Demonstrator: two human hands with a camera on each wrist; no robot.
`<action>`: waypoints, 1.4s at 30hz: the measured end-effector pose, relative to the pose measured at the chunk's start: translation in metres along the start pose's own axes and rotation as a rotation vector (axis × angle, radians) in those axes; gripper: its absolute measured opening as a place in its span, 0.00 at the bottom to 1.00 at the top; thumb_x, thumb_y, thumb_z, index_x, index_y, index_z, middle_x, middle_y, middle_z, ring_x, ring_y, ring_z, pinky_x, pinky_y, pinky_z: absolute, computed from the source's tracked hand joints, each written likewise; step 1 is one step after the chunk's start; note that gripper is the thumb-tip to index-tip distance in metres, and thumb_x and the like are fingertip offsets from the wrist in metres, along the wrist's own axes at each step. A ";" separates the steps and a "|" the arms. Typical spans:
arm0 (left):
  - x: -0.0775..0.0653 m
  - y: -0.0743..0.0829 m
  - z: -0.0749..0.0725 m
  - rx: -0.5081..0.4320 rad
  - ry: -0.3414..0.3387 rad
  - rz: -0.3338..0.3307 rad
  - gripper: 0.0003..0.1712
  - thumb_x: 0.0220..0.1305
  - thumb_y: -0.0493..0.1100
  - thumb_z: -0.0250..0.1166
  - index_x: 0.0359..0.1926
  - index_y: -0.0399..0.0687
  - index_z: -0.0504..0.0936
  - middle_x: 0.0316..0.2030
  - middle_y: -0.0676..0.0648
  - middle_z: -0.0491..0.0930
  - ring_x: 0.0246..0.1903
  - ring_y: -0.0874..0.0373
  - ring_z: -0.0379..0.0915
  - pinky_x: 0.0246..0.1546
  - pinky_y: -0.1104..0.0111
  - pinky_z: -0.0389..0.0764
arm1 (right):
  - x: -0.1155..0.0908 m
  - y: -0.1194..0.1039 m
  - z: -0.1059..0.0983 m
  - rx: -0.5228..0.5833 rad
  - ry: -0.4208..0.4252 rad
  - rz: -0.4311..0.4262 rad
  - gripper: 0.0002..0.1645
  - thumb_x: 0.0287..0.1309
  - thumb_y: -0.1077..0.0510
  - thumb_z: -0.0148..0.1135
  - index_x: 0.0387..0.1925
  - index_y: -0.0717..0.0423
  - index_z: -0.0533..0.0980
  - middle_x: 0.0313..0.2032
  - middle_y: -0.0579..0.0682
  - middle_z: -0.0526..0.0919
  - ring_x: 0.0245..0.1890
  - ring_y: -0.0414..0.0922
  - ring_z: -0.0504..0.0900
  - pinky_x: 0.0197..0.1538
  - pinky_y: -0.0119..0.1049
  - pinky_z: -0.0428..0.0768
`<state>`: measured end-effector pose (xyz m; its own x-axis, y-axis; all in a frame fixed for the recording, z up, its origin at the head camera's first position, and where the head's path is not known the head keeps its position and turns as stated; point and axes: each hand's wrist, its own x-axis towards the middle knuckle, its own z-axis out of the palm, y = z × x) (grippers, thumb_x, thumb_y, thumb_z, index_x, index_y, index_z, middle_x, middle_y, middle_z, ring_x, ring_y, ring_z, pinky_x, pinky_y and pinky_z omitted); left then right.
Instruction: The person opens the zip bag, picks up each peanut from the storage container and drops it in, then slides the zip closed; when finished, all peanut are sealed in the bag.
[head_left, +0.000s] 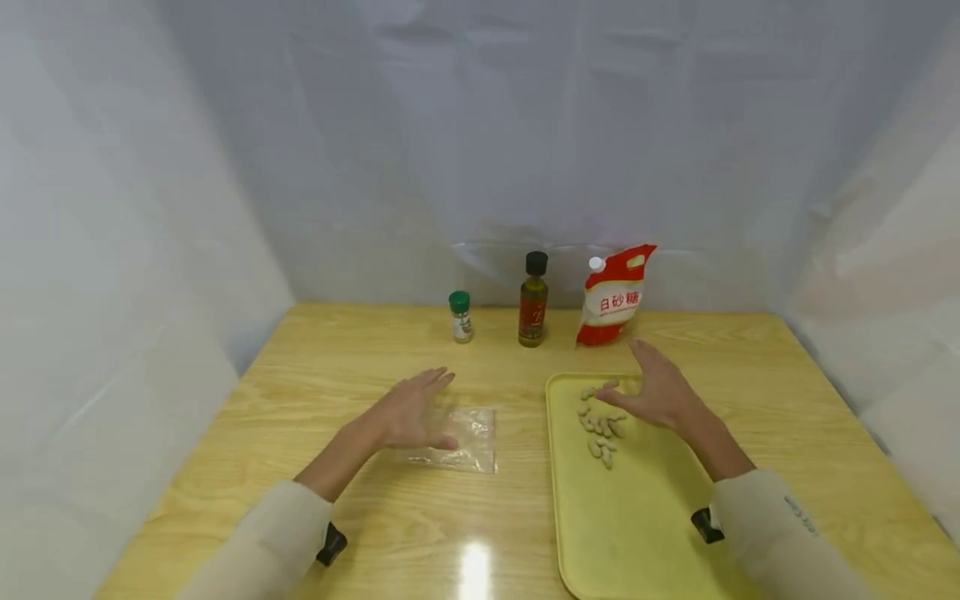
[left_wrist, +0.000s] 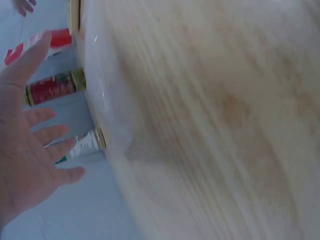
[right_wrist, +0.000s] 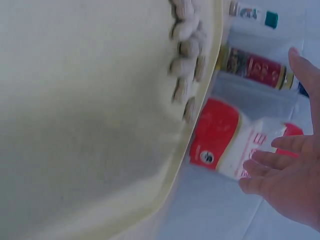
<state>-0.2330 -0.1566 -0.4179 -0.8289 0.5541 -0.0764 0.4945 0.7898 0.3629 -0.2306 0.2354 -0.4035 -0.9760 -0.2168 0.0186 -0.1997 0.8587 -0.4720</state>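
My left hand (head_left: 408, 414) hovers above a clear plastic bag (head_left: 474, 437) that lies flat on the table. Its fingers are spread and hold nothing, as the left wrist view of the hand (left_wrist: 30, 155) also shows. Over the far part of a yellow tray (head_left: 630, 517) is my right hand (head_left: 654, 392), thumb apart from the fingers and nothing in it. Several unshelled peanuts (head_left: 600, 423) lie loose in the tray, to the left of that hand. In the right wrist view the peanuts (right_wrist: 186, 65) sit close to the tray's rim.
Along the back of the wooden table (head_left: 360, 350) stand a green-capped shaker jar (head_left: 461, 318), a dark-capped bottle (head_left: 532, 304) with a red label, and a red and white sugar pouch (head_left: 615, 296) with a white spout. White sheeting (head_left: 487, 150) hangs behind and on both sides.
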 end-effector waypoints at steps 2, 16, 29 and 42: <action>0.000 0.003 0.006 -0.020 -0.044 0.007 0.60 0.47 0.66 0.70 0.72 0.42 0.54 0.72 0.38 0.51 0.71 0.39 0.48 0.68 0.43 0.54 | -0.002 -0.006 0.006 0.027 0.003 -0.019 0.61 0.51 0.31 0.61 0.71 0.68 0.49 0.69 0.70 0.55 0.68 0.68 0.55 0.64 0.66 0.59; 0.000 0.010 0.028 0.003 -0.118 0.007 0.52 0.46 0.58 0.74 0.69 0.48 0.62 0.69 0.40 0.61 0.68 0.40 0.56 0.65 0.42 0.58 | -0.001 -0.049 0.047 0.106 -0.065 -0.135 0.46 0.56 0.41 0.63 0.66 0.67 0.61 0.64 0.65 0.68 0.63 0.62 0.68 0.64 0.60 0.64; -0.001 0.018 0.029 -0.112 0.042 0.073 0.51 0.49 0.61 0.71 0.70 0.48 0.61 0.65 0.37 0.64 0.64 0.39 0.61 0.61 0.41 0.63 | 0.003 -0.075 0.061 0.407 -0.031 -0.139 0.23 0.63 0.51 0.59 0.52 0.64 0.77 0.45 0.57 0.85 0.44 0.50 0.84 0.48 0.44 0.81; 0.000 0.035 0.033 -0.199 0.103 0.100 0.51 0.47 0.59 0.73 0.70 0.51 0.62 0.66 0.42 0.63 0.65 0.44 0.60 0.62 0.48 0.67 | 0.003 -0.090 0.079 0.802 -0.198 0.076 0.17 0.67 0.56 0.53 0.42 0.67 0.81 0.31 0.49 0.87 0.32 0.36 0.82 0.41 0.37 0.80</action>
<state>-0.2071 -0.1200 -0.4353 -0.8058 0.5891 0.0606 0.5226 0.6592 0.5406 -0.2085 0.1206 -0.4310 -0.9362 -0.3136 -0.1586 0.0612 0.2988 -0.9523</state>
